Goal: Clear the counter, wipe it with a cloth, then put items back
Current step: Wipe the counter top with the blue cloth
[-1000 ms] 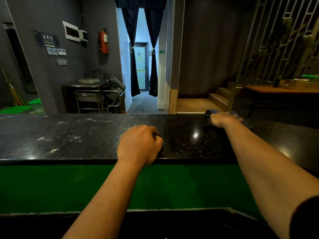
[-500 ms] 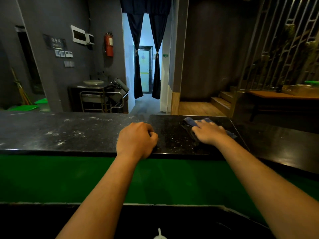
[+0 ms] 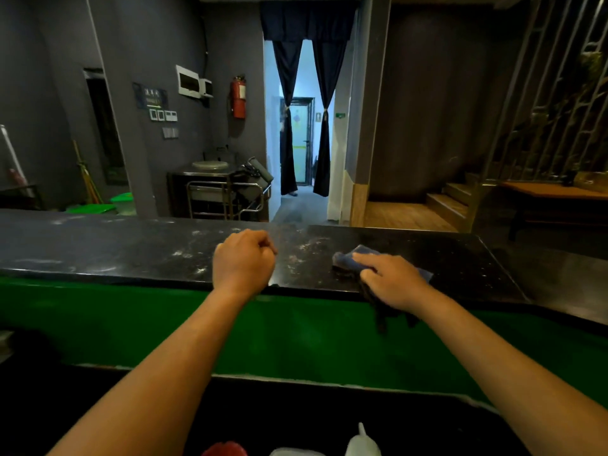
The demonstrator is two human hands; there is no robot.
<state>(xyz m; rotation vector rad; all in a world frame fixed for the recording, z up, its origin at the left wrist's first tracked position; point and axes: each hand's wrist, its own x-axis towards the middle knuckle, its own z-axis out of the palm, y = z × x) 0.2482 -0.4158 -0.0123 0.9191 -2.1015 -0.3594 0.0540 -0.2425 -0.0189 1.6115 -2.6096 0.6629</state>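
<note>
While our right hand (image 3: 391, 280) lies flat on the blue cloth (image 3: 348, 260), fingers spread and pressing it to the black counter (image 3: 131, 255), we judge the wiping step to be under way. We have only the head view to go through. The cloth sits on the right part of the counter, close to its near edge, and a dark part of it hangs over that edge onto the green panel (image 3: 164, 320) below; a flat palm seems the sensible hold, since it spreads pressure across the fabric and keeps it from bunching. Our left hand (image 3: 243, 260) is curled into a loose fist and rests at the counter's near edge, just left of the cloth and apart from it; it grips nothing that we can see, and we take it as a brace to steady the body during the reach. White smears and dusty flecks cover the counter to the left of and beyond the fist, so we reckon a good share of the surface is unwiped. No items stand on the stretch of counter in sight, which suggests the clearing is done. At the bottom of the picture a white squeeze bottle (image 3: 363, 442) and a red object (image 3: 225, 449) sit low and near us, perhaps set aside for putting back, though we cannot be sure.
</note>
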